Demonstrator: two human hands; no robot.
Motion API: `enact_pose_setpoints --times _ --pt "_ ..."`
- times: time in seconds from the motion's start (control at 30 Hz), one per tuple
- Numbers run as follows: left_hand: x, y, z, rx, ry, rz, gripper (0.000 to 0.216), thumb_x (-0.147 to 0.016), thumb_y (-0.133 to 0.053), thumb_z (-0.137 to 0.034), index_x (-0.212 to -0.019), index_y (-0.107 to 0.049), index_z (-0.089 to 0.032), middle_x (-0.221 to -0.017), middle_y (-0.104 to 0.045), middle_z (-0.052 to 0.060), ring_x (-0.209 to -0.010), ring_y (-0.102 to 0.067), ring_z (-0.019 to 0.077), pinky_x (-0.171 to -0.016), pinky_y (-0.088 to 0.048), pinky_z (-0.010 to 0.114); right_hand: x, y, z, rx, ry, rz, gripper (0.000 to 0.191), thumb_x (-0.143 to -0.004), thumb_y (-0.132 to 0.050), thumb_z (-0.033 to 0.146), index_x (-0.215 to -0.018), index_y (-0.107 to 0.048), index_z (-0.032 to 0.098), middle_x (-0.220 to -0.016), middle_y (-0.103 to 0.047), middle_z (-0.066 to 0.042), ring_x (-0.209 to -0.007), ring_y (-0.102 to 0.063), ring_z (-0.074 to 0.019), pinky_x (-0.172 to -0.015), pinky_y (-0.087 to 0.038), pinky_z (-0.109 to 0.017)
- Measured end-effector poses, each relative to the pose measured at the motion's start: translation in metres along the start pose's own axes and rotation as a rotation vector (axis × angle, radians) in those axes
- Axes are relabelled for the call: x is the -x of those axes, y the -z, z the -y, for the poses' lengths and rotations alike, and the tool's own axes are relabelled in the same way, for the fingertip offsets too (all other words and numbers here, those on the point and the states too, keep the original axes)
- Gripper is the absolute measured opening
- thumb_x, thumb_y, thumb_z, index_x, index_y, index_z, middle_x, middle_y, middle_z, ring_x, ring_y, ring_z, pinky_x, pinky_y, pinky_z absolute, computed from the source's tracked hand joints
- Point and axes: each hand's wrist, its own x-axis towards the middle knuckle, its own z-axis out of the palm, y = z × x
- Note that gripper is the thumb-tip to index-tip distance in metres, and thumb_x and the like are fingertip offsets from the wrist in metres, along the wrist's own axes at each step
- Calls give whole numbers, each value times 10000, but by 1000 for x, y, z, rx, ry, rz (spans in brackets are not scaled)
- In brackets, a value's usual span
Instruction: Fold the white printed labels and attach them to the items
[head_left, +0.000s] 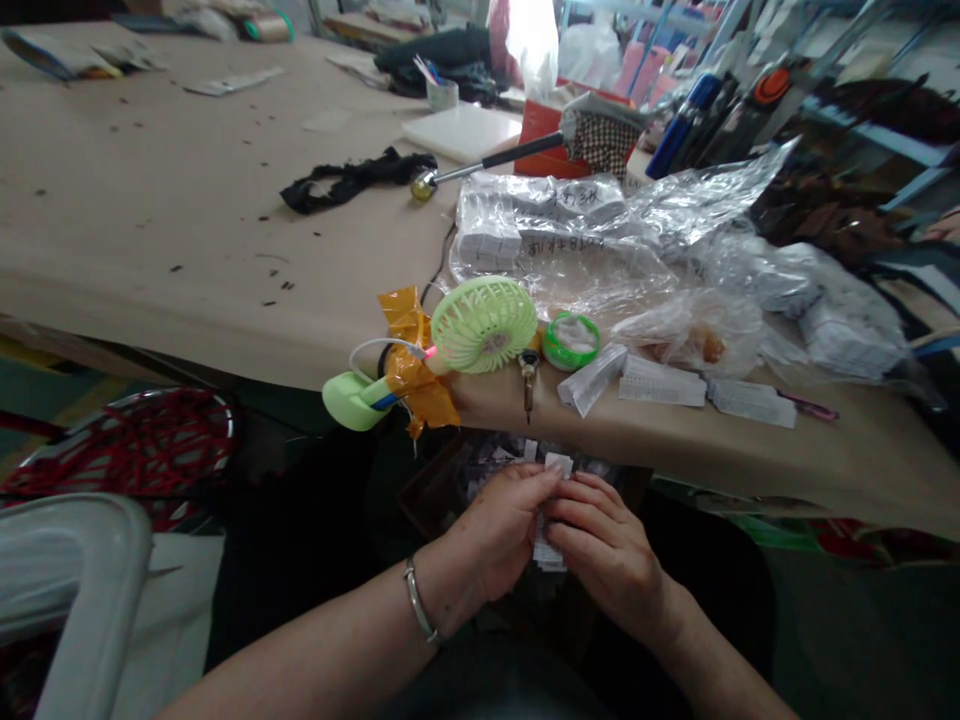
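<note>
My left hand (510, 525) and my right hand (604, 535) meet just below the table's front edge. Between them is a small stack of white printed labels (550, 550), whose lower end shows under the fingers. The left thumb presses on the top of the stack, and the right fingers curl against its side. Under the hands, a box (424, 495) holds many loose white slips, partly hidden. Closest above them on the table edge, a soldering-iron-like metal tip (529, 385) points down beside a green round tub (571, 341) with white material inside.
A green fan (486, 325) is taped to the table edge. Label bundles (661, 382) and plastic bags (555, 240) lie to the right. Farther back are a metal rod with a ball end (480, 168) and a black cloth strip (356, 180). A white chair (97, 560) stands at lower left.
</note>
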Motion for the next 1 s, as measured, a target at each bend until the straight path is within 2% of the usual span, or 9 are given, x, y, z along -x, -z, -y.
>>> enact_pose_setpoints --times 0.13,0.2,0.27,0.33,0.4,0.47,0.57,0.77,1.0 --pt "1 1 0 -29 33 9 57 -725 -656 -141 -736 -640 -87 -655 -621 30 -540 -572 75 -509 -420 160 7 1 3 -81 -25 6 298 -839 -592 108 -1124 -598 194 -1004 -706 -68 -1070 -609 -221 -986 -457 -449" --pt "3 1 -2 -74 77 6 83 -795 -598 -179 -785 -633 -104 -652 -626 33 -510 -578 91 -512 -454 195 13 3 3 -208 -118 -67 389 -826 -648 219 -1203 -554 207 -1078 -670 -95 -1096 -585 -257 -977 -450 -487" --pt "6 0 -6 -151 142 31 151 -858 -534 -238 -865 -626 -118 -658 -637 43 -496 -593 116 -510 -482 237 18 7 -1 -355 -339 -186 388 -826 -653 292 -1198 -556 235 -1107 -636 -97 -1104 -568 -264 -965 -449 -478" --pt "10 -1 -9 -212 192 69 192 -884 -500 -272 -909 -616 -122 -673 -642 49 -508 -610 128 -516 -496 250 19 11 -9 -552 -622 -223 384 -829 -647 314 -1200 -555 275 -1084 -629 -70 -1052 -589 -228 -923 -475 -410" --pt "13 -2 -10 -245 218 119 195 -879 -511 -288 -886 -611 -121 -676 -636 43 -508 -612 120 -514 -492 238 16 14 -19 -845 -834 -118 471 -779 -695 370 -1220 -549 295 -1079 -633 -48 -980 -615 -195 -869 -496 -347" --pt "15 -2 -8 -271 234 175 201 -859 -541 -308 -839 -607 -119 -667 -628 37 -493 -601 112 -499 -483 227 11 14 -29 -1157 -926 59 566 -691 -760 411 -1209 -570 286 -1093 -640 -41 -920 -631 -178 -819 -506 -307" --pt "15 0 -4 -302 242 216 222 -829 -577 -333 -785 -600 -116 -649 -621 37 -495 -598 112 -493 -477 223 4 11 -37 -1404 -949 197 542 -615 -810 375 -1115 -641 253 -1113 -645 -40 -942 -623 -172 -847 -483 -290" --pt "14 0 -1 -330 237 200 211 -794 -604 -334 -775 -583 -125 -626 -624 33 -482 -589 109 -497 -473 224 0 3 -39 -1531 -937 185 279 -624 -805 268 -872 -693 206 -1126 -639 -48 -1050 -595 -207 -932 -442 -336" --pt "13 1 -1 -338 215 194 204 -804 -595 -325 -770 -580 -124 -640 -605 23 -492 -572 98 -504 -453 220 -3 2 -37 -1463 -963 184 330 -659 -787 307 -952 -664 220 -1104 -641 -47 -985 -619 -197 -875 -479 -334"
